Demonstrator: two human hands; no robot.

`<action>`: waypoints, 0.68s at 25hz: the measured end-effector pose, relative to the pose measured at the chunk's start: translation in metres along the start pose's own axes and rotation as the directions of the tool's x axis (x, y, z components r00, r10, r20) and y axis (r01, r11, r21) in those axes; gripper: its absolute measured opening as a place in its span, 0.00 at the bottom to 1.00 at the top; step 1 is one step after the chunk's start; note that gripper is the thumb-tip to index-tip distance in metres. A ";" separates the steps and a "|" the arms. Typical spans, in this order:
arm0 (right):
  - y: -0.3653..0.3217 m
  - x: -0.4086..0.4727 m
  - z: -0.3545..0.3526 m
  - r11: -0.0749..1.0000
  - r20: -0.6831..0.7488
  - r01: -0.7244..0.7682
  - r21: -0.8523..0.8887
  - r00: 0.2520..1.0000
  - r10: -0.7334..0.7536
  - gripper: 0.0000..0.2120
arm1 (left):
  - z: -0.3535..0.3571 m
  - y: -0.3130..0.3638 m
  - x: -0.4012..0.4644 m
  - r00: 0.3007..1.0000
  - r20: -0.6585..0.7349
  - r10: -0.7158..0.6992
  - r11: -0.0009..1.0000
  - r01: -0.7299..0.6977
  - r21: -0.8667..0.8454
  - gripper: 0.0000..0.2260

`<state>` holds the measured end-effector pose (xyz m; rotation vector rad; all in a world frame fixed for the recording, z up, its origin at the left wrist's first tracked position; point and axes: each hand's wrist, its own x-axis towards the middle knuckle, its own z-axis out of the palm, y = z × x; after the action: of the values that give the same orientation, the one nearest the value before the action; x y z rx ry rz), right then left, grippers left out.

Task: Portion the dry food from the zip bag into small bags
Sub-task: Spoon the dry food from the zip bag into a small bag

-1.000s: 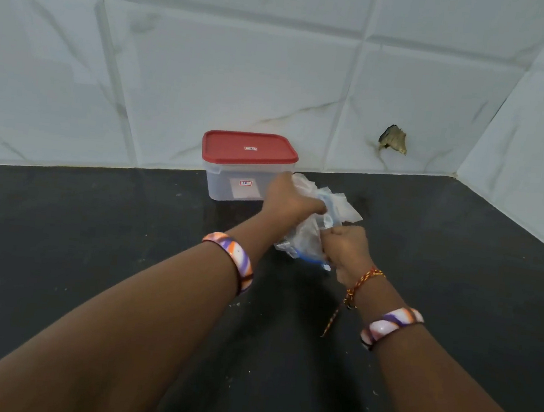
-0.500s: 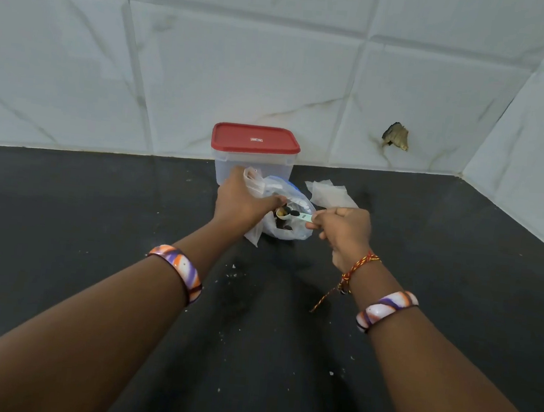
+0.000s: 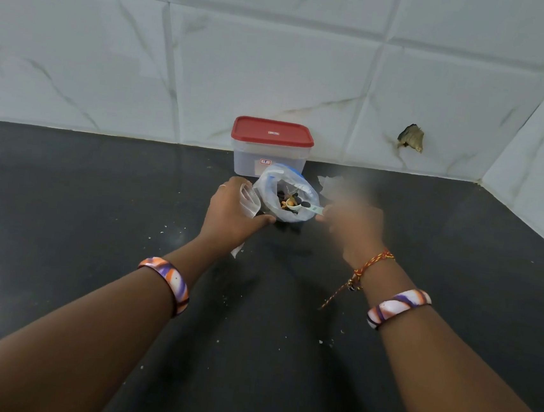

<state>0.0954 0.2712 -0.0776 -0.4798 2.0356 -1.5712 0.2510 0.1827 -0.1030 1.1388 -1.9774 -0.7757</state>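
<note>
**Scooping from the opened bag**

The left hand (image 3: 235, 214) grips a small clear plastic bag (image 3: 250, 199) and steadies the mouth of the blue-zipped clear zip bag (image 3: 285, 192) on the black surface (image 3: 63, 219), likely for access. The blurred right hand (image 3: 352, 223) pinches a pale measuring spoon (image 3: 300, 206) over the mixed dry food (image 3: 286, 202) inside.

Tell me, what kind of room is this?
Most likely a kitchen. There is a dark stone countertop backed by white marble-look wall tiles, a red-lidded plastic food container against the wall, and a zip bag of dry food being scooped with a small spoon.
</note>
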 end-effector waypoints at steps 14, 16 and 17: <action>-0.044 -0.058 0.007 0.594 0.378 0.671 -0.444 0.741 -0.554 0.08 | 0.003 0.013 -0.017 0.996 0.080 0.040 0.996 -0.033 -0.083 0.32; -0.040 -0.065 0.011 0.149 0.465 0.798 -0.584 0.479 -0.745 0.08 | 0.000 0.014 -0.016 0.999 0.038 -0.020 0.984 0.026 -0.174 0.30; -0.038 -0.065 0.013 -0.042 0.485 0.790 -0.611 0.332 -0.810 0.06 | -0.002 0.014 -0.015 0.999 0.025 -0.039 0.978 0.043 -0.203 0.29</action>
<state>0.1538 0.2883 -0.0312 -2.4768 2.5083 -0.8541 0.2515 0.2014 -0.0955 1.0564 -1.8475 -0.9910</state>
